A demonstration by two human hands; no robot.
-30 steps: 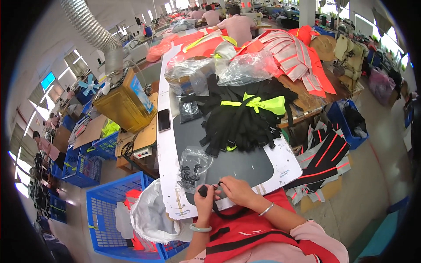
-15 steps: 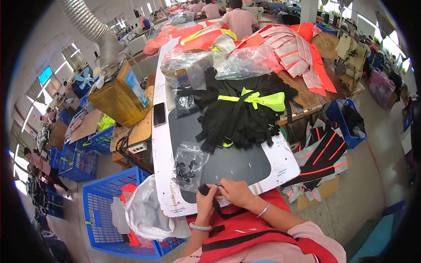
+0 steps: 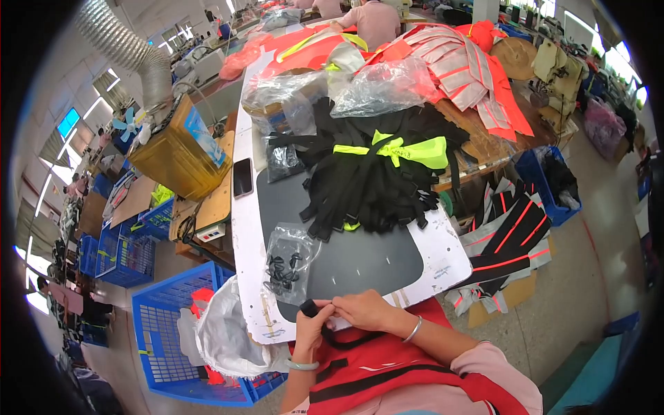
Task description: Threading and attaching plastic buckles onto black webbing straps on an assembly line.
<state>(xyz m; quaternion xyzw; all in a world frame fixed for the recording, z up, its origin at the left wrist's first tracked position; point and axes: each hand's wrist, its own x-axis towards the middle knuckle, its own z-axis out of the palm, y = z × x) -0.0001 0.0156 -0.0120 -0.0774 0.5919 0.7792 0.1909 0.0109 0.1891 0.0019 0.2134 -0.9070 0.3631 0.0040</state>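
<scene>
Black strap (image 3: 308,308) is gripped in the left hand (image 3: 309,330), pinched between thumb and fingers by the near edge of the counter (image 3: 443,252), and part of its length is looped above a red apron (image 3: 404,351). The fingers of the right hand (image 3: 364,310) are drawn together against the left fingertips; whatever is pinched there is hidden. From the hands, a clear bag (image 3: 294,252) of small black pieces (image 3: 282,273) is seen between ten and eleven o'clock, a phone (image 3: 243,178) at eleven, and a bundle of black straps (image 3: 370,197), tied with a neon-yellow strip (image 3: 423,153), just past twelve.
</scene>
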